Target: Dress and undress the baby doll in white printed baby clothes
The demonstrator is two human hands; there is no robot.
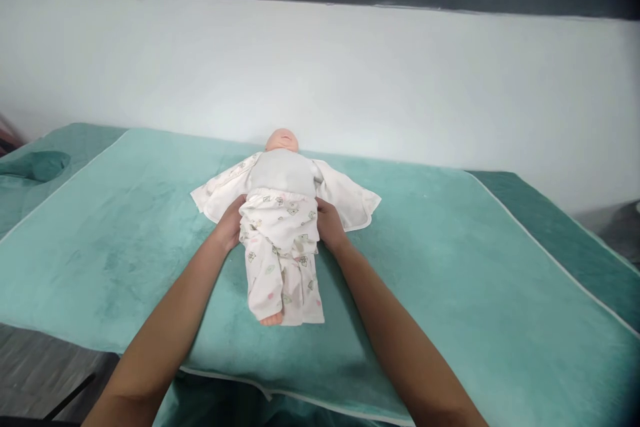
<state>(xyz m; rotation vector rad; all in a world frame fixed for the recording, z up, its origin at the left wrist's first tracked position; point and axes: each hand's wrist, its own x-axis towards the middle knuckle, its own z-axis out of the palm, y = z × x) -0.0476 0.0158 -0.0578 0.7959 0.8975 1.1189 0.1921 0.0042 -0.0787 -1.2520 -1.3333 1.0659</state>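
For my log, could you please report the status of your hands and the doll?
Left hand, right hand: at the sides of the pants, grip partly hidden. Doll: face up, pants on, one foot showing. Obstructions: none seen; jacket spread open.

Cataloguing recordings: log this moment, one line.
left hand: against printed pants | right hand: against opposite side | grip: unclear | doll: face-up on green cover
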